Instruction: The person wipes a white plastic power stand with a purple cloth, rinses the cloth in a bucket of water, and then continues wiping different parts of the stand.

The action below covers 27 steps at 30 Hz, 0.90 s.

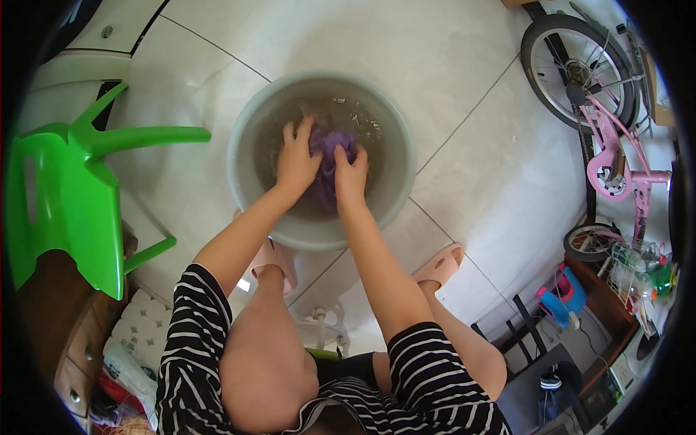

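Note:
A round grey basin (243,196) of murky water stands on the floor between my feet. In it lies a wet, bunched purple cloth (323,185), partly under water. My left hand (297,158) reaches in at the cloth's left side, its fingers stretched and spread, the thumb by the cloth's edge. From the other side my right hand (351,176) grips the cloth with the thumb on top; its other fingers are mostly hidden beneath.
A green plastic chair (87,196) lies at the left beside a wooden drawer cabinet (80,348). At the right are a pink bicycle (612,156) and a wire basket (627,272) with bottles. Pink slippers (438,267) are on my feet, on pale floor tiles (464,65).

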Each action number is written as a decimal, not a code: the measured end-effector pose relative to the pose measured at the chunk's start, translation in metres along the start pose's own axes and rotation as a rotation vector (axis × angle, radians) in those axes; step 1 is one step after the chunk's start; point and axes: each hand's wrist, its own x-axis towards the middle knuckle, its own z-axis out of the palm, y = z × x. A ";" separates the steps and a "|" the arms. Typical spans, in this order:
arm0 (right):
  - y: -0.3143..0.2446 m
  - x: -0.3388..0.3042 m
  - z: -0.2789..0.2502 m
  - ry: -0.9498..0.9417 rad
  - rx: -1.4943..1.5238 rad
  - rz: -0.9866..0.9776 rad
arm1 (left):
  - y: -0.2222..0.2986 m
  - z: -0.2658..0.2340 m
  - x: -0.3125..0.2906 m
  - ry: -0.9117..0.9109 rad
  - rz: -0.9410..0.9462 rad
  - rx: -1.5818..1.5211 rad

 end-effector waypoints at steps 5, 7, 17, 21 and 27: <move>-0.025 0.017 -0.007 -0.274 0.733 0.596 | 0.024 -0.021 -0.018 -0.353 -0.176 -1.021; -0.033 0.013 -0.002 -0.442 0.793 0.553 | 0.028 -0.032 -0.035 -0.206 0.138 -0.744; -0.047 -0.044 -0.001 -0.330 0.965 0.704 | 0.027 -0.041 -0.018 0.092 0.514 -0.166; -0.032 -0.035 -0.025 -0.146 0.468 0.272 | 0.009 -0.042 -0.005 0.209 0.374 0.069; -0.004 -0.021 -0.005 0.039 -0.834 -0.320 | -0.003 -0.017 -0.010 -0.058 0.431 0.461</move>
